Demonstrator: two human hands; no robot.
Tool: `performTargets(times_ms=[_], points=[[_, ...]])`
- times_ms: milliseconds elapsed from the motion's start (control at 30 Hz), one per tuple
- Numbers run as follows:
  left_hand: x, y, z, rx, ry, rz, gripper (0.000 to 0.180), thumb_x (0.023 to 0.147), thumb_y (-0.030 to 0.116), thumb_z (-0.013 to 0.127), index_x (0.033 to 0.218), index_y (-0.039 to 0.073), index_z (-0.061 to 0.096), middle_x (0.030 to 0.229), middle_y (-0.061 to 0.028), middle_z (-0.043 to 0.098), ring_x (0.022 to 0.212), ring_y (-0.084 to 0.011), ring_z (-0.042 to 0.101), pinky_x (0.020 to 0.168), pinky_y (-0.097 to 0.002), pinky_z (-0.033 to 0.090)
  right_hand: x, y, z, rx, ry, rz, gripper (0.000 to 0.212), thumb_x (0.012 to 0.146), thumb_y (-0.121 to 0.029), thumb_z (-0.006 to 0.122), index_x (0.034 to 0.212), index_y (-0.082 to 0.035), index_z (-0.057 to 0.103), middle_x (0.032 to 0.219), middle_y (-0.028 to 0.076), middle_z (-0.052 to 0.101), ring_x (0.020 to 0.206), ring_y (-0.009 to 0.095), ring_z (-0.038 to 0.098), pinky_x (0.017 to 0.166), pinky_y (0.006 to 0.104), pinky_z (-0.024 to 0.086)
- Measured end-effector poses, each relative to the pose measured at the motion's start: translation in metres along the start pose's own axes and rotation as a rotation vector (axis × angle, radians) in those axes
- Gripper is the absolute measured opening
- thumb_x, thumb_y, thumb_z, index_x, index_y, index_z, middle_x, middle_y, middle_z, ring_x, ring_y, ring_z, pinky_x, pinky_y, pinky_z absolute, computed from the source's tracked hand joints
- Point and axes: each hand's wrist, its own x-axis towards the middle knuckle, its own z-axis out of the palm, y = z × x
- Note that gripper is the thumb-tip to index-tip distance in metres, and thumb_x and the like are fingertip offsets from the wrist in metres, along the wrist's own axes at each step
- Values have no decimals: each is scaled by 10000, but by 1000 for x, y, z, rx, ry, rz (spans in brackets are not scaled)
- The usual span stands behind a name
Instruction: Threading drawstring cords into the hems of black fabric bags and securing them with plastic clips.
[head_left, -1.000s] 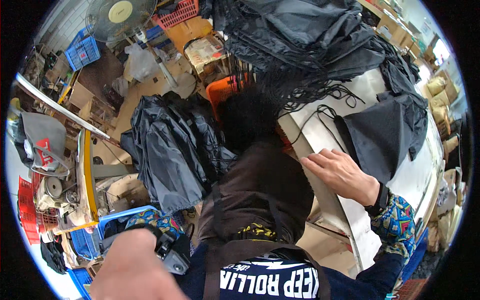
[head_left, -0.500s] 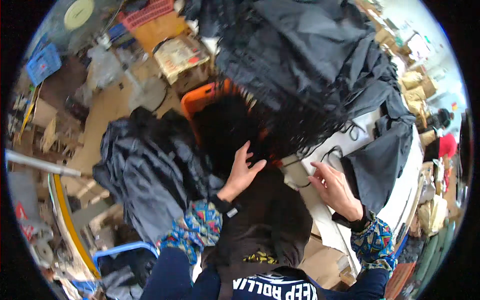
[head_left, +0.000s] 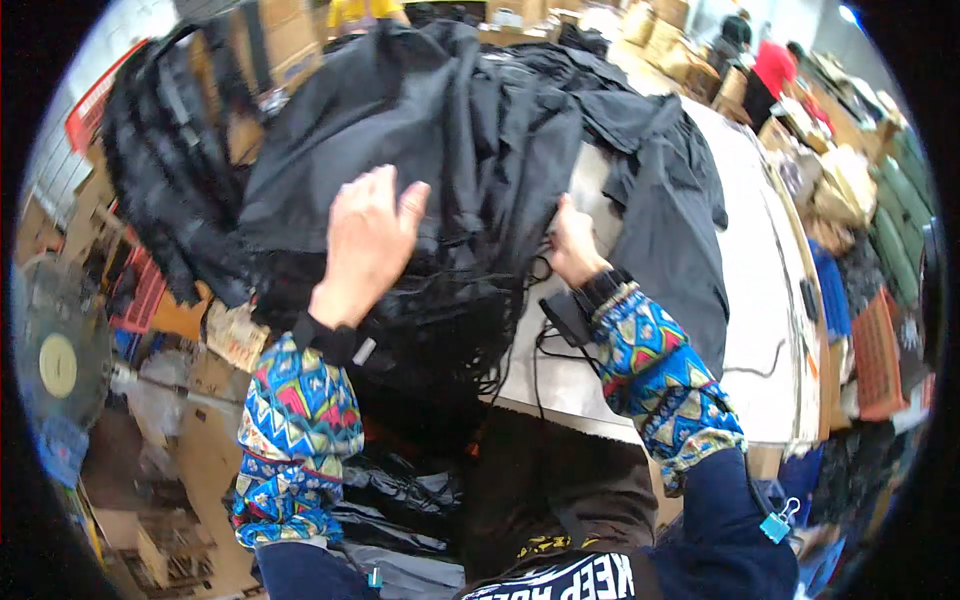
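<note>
Spread wide over black cloth (head_left: 430,120) with left hand (head_left: 370,235), gripping nothing; half-curled at cloth's edge with right hand (head_left: 577,243), cannot tell if gripping. Heaped loosely on white table (head_left: 755,240); not visibly finished.

And there it was, up on the wearer's head, the left fisheye of a side-by-side pair, looking steeply down and out across the white worktable (head_left: 755,260)! Left hand (head_left: 370,235) and right hand (head_left: 577,243) sat close, mid-frame; below them, patterned sleeves (head_left: 297,430), then the wearer's dark shirt (head_left: 535,588) at the lower edge. Far off, up top, a person in red (head_left: 775,68) showed small.
</note>
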Motion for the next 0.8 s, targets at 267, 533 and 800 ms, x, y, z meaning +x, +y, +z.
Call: performTargets(times_ms=[267, 533, 800], points=[[47, -100, 27, 215, -298, -404, 741, 882, 576, 419, 1408, 66, 307, 1451, -238, 273, 1366, -400, 204, 1080, -575, 149, 58, 39, 20, 177, -435, 341, 517, 946, -439, 381, 1225, -23, 510, 1234, 157, 556, 1100, 317, 546, 939, 470, 437], [18, -200, 18, 41, -249, -275, 519, 904, 212, 449, 1372, 5, 360, 1376, -231, 407, 1293, -326, 382, 1065, -341, 294, 0, 35, 88, 3, -817, -37, 292, 927, -262, 503, 1115, -65, 609, 1039, 32, 654, 897, 157, 611, 788, 314, 494], [10, -163, -8, -11, -109, -201, 527, 870, 180, 525, 1345, -5, 393, 1336, -225, 455, 1258, -326, 426, 1038, -349, 336, 26, 95, 111, 222, -859, 405, 722, 934, -604, 248, 1372, -44, 374, 1326, 125, 484, 1185, 298, 473, 997, 418, 369]])
